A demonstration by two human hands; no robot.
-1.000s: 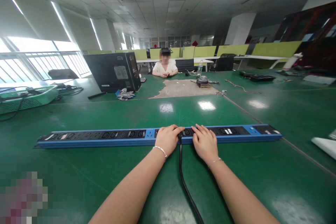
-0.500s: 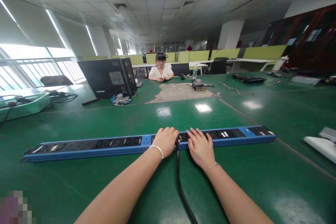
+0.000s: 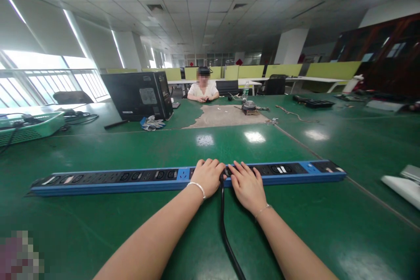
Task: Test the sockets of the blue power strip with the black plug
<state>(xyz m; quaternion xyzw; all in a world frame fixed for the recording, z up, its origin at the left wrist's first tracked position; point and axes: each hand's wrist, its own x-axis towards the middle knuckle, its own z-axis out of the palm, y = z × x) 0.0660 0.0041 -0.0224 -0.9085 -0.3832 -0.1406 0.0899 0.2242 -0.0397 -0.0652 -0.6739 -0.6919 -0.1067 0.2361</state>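
A long blue and black power strip (image 3: 138, 177) lies across the green table. My left hand (image 3: 208, 177) is over its middle, fingers closed round the plug end of a black cable, whose head is mostly hidden by the fingers. From there the black cable (image 3: 223, 232) runs down toward the bottom edge of the view. Just to the right, my right hand (image 3: 248, 186) lies on the strip with its fingers spread, its fingertips close to the plug end.
A black computer case (image 3: 138, 96) and gloves (image 3: 152, 123) stand beyond the strip at left, near a green basket (image 3: 49, 126). Across the green table (image 3: 164, 146) sits a person (image 3: 203, 89). A white object (image 3: 402, 188) lies at right.
My right hand has shifted slightly left along the strip, closer to my left hand. My left hand stays at the cable's plug end. The view has tilted slightly.
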